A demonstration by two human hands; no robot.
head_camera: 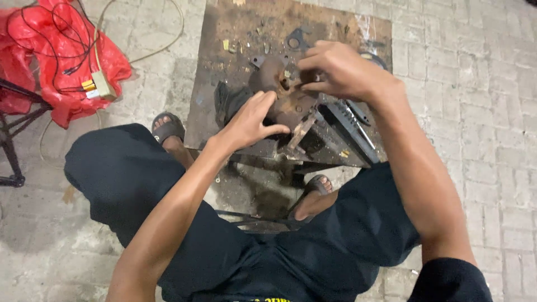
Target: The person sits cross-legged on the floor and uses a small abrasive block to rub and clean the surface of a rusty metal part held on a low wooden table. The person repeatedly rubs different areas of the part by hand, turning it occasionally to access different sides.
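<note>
A rusty brown metal part (279, 92) with a hole in its top sits on a low, dirty metal work table (224, 33). My left hand (251, 120) rests against the part's near side, fingers spread over it. My right hand (335, 70) is over the part's top, fingers pinched at something small by the hole; what it pinches is too small to tell. A rusty flat bar (302, 131) sticks out below the part toward me.
Dark hand tools (349, 126) lie on the table's right side. Gaskets and small bits (295, 39) are scattered at the back. A red plastic sheet with wires and a power strip (98, 84) lies at the left on the brick paving. My sandalled feet (168, 131) flank the table.
</note>
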